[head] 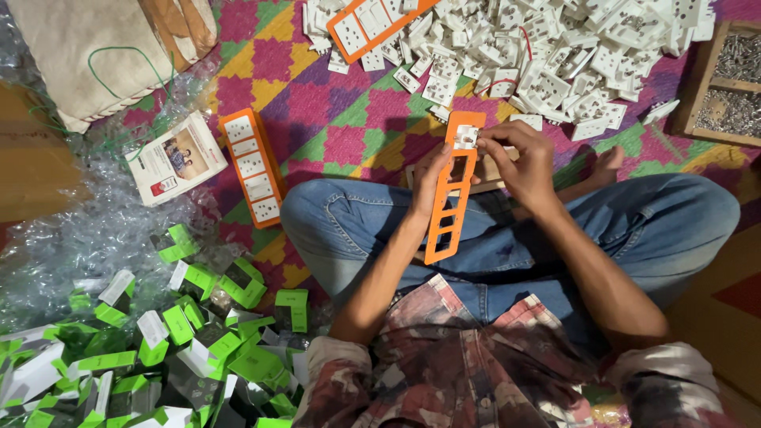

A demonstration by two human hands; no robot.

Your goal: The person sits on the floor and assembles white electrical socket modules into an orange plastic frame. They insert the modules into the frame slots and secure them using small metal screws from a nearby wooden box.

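Observation:
I sit cross-legged in blue jeans. My left hand (429, 181) grips the side of a long orange plastic frame (449, 208) with several empty rectangular openings, held upright over my lap. My right hand (519, 162) pinches a small white socket module (466, 138) into the frame's top opening. Both hands touch the frame.
A heap of white socket modules (555, 47) lies ahead on a colourful mat. A filled orange frame (252, 166) and a leaflet (176, 157) lie left. Another orange frame (372, 24) rests on the heap. Green and white boxes (182, 341) pile at lower left. A wooden tray of screws (733, 83) sits right.

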